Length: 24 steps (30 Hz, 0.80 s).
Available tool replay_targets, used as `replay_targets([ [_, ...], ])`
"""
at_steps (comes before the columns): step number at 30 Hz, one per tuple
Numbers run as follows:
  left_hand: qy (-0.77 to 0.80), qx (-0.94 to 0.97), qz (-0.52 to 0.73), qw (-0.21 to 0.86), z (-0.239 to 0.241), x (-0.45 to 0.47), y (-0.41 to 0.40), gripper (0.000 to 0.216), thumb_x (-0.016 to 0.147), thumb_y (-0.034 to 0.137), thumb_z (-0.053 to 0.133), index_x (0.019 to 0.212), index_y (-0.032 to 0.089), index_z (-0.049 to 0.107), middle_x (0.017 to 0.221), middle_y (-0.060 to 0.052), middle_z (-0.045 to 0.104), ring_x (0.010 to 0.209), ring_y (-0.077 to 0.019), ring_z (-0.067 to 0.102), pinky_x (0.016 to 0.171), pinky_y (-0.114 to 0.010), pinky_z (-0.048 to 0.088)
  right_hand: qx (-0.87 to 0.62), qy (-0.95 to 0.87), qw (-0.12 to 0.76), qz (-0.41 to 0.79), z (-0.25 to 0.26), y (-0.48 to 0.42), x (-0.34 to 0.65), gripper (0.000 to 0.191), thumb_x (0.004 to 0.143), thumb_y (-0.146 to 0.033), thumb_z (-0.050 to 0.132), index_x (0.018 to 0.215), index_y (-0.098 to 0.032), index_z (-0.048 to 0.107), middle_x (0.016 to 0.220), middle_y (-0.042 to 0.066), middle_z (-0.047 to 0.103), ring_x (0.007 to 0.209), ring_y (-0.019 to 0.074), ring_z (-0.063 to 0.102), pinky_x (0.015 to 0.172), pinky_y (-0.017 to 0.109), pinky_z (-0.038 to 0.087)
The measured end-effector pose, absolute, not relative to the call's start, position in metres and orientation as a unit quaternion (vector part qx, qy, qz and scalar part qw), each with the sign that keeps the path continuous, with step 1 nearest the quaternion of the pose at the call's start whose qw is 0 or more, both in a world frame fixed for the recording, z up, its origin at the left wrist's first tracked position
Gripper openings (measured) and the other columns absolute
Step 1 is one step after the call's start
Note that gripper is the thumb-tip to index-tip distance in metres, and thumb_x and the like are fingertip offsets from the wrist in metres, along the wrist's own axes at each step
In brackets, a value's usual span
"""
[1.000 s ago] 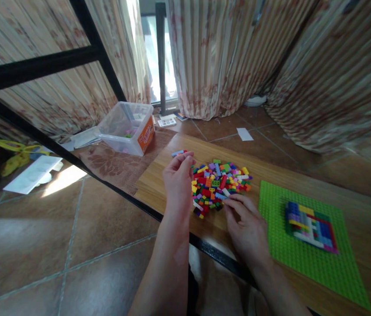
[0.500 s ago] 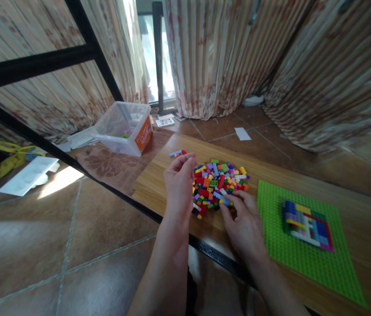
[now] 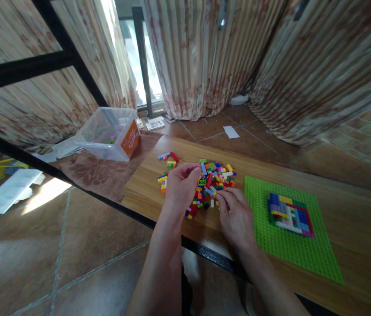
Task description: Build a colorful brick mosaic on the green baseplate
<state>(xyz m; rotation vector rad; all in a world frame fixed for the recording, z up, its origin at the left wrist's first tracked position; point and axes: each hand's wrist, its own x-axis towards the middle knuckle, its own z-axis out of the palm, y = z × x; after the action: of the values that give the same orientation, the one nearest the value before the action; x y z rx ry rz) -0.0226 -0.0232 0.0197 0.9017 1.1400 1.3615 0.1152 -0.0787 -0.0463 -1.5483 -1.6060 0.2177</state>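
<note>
Toy bricks (image 3: 209, 181) lie heaped on the wooden counter (image 3: 144, 186), left of a green baseplate (image 3: 290, 252), in the head view. The left hand (image 3: 181, 188) bends over the heap, its grip's contents hidden; the right hand's (image 3: 237, 216) fingertips reach a light-blue brick (image 3: 208, 191), but whether that grip grasps anything I cannot tell.
</note>
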Motion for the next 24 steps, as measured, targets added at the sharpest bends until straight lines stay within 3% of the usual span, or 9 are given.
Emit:
replay_targets([
  [5,0.485,0.495,0.478,0.540,0.018,-0.015,-0.027,0.007,0.076,0.020,0.069,0.075,0.017,0.076,0.067,-0.001,0.067,0.059,-0.0105,0.053,0.056,-0.019,0.039,-0.631,-0.516,0.520,0.258,-0.025,-0.080,0.121,0.032,0.092,-0.044,0.053,0.086,-0.019,0.073,0.077,0.003,0.066,0.070,0.0164,0.058,0.066,0.029,0.047],
  [9,0.424,0.541,0.418,0.594,0.023,-0.010,-0.033,0.012,0.079,0.024,0.068,0.072,0.016,0.073,0.065,-0.001,0.064,0.056,-0.0102,0.050,0.054,-0.020,0.037,-0.613,-0.418,0.555,0.375,-0.016,-0.087,0.123,0.038,0.087,-0.051,0.060,0.070,-0.018,0.067,0.057,-0.003,0.052,0.055,0.0116,0.044,0.052,0.024,0.035],
  [12,0.411,0.557,0.399,0.601,0.020,-0.006,-0.035,0.014,0.079,0.025,0.068,0.069,0.016,0.071,0.060,0.000,0.060,0.054,-0.0104,0.048,0.052,-0.021,0.035,-0.597,-0.399,0.569,0.401,-0.013,-0.089,0.124,0.037,0.085,-0.051,0.062,0.068,-0.018,0.066,0.055,-0.003,0.050,0.054,0.0110,0.042,0.051,0.025,0.034],
  [16,0.423,0.578,0.393,0.576,0.014,-0.001,-0.035,0.015,0.081,0.026,0.065,0.070,0.017,0.069,0.062,0.000,0.061,0.056,-0.0117,0.049,0.054,-0.022,0.035,-0.591,-0.409,0.578,0.387,-0.011,-0.087,0.127,0.031,0.080,-0.048,0.067,0.082,-0.018,0.074,0.059,-0.002,0.057,0.055,0.0118,0.046,0.053,0.025,0.037],
  [24,0.393,0.627,0.358,0.570,0.026,0.002,-0.037,0.019,0.082,0.027,0.061,0.068,0.015,0.064,0.060,0.002,0.055,0.058,-0.0099,0.045,0.056,-0.021,0.034,-0.526,-0.341,0.594,0.504,-0.012,-0.087,0.134,0.029,0.073,-0.048,0.073,0.072,-0.018,0.073,0.056,-0.002,0.058,0.052,0.0099,0.044,0.051,0.024,0.034],
])
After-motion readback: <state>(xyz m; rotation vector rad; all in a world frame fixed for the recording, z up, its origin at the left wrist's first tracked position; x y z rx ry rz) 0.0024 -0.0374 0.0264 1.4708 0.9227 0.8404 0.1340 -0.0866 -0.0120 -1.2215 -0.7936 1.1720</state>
